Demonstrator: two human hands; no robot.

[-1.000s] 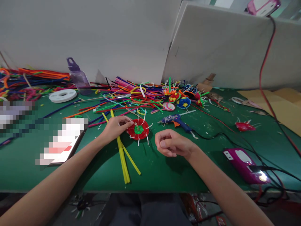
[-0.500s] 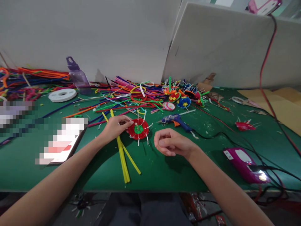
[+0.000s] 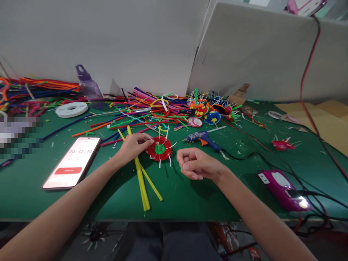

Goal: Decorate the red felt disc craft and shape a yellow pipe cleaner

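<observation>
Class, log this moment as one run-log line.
left hand: holding edge of red-green disc | right hand: curled, apart from disc | glue gun: lying on green table

This looks like a craft workshop. There is a long green table [image 3: 190, 204] with lots of bright fuzzy sticks [image 3: 144, 95] in a messy heap. A blue glue gun [image 3: 199, 136] lies on it, with a black cord [image 3: 252, 155]. Small round flowery things [image 3: 212, 117] sit in a bunch and look handmade, and so does a red disc [image 3: 166, 153] with a green middle. There are brown sheets [image 3: 330, 134], a white roll [image 3: 63, 110] and little scraps, too.
</observation>
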